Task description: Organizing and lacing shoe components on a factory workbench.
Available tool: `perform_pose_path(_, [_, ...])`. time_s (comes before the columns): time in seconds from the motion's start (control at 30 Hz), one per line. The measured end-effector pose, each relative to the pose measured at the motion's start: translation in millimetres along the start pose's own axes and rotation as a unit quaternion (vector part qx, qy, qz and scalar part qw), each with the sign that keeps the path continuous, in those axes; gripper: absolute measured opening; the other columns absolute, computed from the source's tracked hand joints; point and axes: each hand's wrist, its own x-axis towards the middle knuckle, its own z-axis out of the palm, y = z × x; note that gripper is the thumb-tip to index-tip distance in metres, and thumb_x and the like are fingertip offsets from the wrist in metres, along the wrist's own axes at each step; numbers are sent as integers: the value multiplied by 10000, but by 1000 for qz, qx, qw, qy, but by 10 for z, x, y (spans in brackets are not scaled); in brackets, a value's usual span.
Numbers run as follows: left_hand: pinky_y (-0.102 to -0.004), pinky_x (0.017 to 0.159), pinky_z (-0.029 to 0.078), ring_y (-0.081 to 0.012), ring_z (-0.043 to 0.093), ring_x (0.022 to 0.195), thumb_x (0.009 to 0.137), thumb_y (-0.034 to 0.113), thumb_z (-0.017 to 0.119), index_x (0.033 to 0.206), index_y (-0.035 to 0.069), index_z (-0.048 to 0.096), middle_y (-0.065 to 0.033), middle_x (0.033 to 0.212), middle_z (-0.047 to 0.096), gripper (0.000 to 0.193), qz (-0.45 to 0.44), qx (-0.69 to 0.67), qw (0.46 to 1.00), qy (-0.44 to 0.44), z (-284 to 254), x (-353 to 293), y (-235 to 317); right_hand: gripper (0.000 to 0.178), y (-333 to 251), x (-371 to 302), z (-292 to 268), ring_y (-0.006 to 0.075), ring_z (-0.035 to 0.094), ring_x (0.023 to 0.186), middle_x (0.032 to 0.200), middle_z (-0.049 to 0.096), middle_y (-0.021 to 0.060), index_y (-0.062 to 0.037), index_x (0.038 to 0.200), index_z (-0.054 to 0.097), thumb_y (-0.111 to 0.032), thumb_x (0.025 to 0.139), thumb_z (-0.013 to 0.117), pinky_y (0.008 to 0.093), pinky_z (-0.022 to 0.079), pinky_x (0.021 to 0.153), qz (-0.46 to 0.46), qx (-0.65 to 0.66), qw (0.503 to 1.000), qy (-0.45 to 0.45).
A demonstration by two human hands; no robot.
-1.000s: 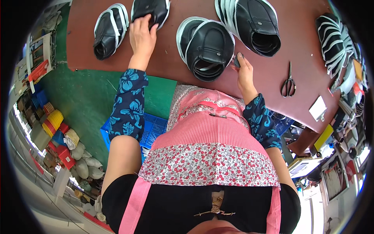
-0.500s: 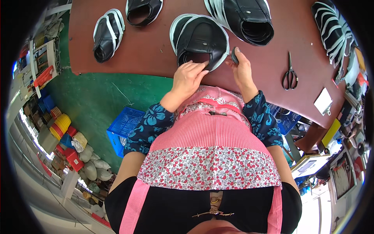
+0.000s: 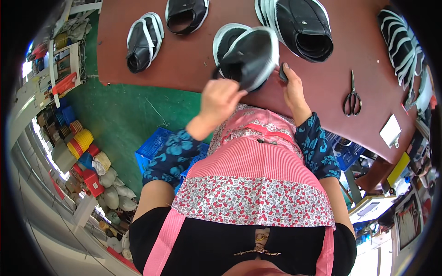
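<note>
A black shoe upper [image 3: 254, 57] with a white zigzag edge is tilted and smeared by motion above the table's near edge. My left hand [image 3: 220, 102] is closed on its near rim, by the opening. Behind it, partly covered, lies another black upper [image 3: 223, 40] with a white edge. To the right of the held upper, my right hand [image 3: 293, 87] is closed on a small dark grey object [image 3: 282, 73], held between thumb and fingers; its kind is unclear. That hand is close to the upper's white edge.
On the red-brown table [image 3: 317, 87], stacked black uppers [image 3: 301, 27] lie just beyond, with more uppers [image 3: 145, 42] at left and a row [image 3: 401, 48] at far right. Black-handled scissors [image 3: 352, 101] and a white clipboard [image 3: 390, 131] lie right. A blue crate [image 3: 154, 145] stands below.
My left hand has taken the near rim of the front upper and is lifting and tilting it off the one behind. The right hand still holds the small grey object. The whole view has shifted slightly.
</note>
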Motion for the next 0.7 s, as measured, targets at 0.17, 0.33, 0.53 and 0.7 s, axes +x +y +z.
perform_pose_path(0.17, [-480, 740, 408, -332, 592, 840, 994, 262, 802, 1008, 80, 656, -100, 916, 616, 234, 59, 201, 978, 8, -777, 711, -701, 448, -11, 6, 76, 165, 717, 1139, 1271, 789, 90, -7, 1342, 751, -399, 1141, 674, 328, 537, 1026, 18, 28, 999, 25])
perform_pose_path(0.33, [-509, 921, 514, -360, 664, 1083, 1005, 234, 800, 1241, 82, 716, -118, 1128, 723, 293, 33, 305, 951, 28, -833, 1053, -2099, 439, 99, 123, 169, 188, 732, 1142, 1306, 771, 118, -4, 1324, 736, -400, 1155, 650, 352, 578, 994, 12, -14, 1000, 5])
perform_pose_path(0.53, [-374, 714, 604, -248, 780, 822, 1010, 145, 780, 995, 58, 800, -105, 947, 797, 91, -85, -5, 995, 46, -223, 677, -815, 399, 94, -9, 131, 176, 717, 1049, 1189, 785, 85, 8, 1200, 790, -374, 1142, 692, 328, 567, 938, -50, -189, 979, 53])
perform_pose_path(0.7, [-447, 1058, 637, -360, 770, 1194, 1190, 394, 588, 1455, -149, 593, -313, 1364, 720, 604, -603, -672, 427, 53, 550, -28, -240, 319, -218, -52, 741, 304, 690, 834, 908, 687, 170, 22, 980, 735, -271, 1108, 729, 386, 556, 780, -313, -527, 790, 30])
